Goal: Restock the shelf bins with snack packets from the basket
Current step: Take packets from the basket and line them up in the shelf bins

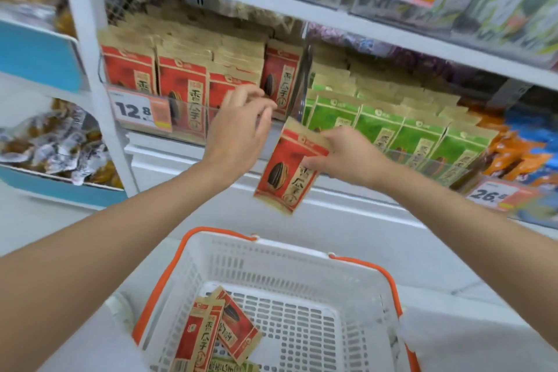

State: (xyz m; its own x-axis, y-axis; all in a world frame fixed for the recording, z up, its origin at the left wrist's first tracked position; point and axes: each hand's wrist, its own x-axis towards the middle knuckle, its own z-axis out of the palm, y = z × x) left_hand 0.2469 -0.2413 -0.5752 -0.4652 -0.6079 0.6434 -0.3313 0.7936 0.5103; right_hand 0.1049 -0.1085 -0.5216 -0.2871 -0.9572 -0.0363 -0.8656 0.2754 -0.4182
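- Snack packet [290, 169]: a flat kraft-paper pouch with a glossy red front and a big striped sunflower seed printed on it. It hangs tilted in the air just in front of the shelf, above the basket.
- From my end, the right hand [347, 160] has that snack packet pinched by its upper right edge, thumb on the front.
- The left hand [241, 127] is up at the clear plastic lip of the red bin [193, 118], fingers loose and a bit curved, nothing in them. Can't tell if it touches the packs.
- The red bin is full of upright rows of the same pouches. Green packets [422, 142] stand in the next bin to the right.
- The basket [271, 269] is white slotted plastic with orange handles. Two more red pouches [211, 338] lie flat and overlapping at its bottom left.
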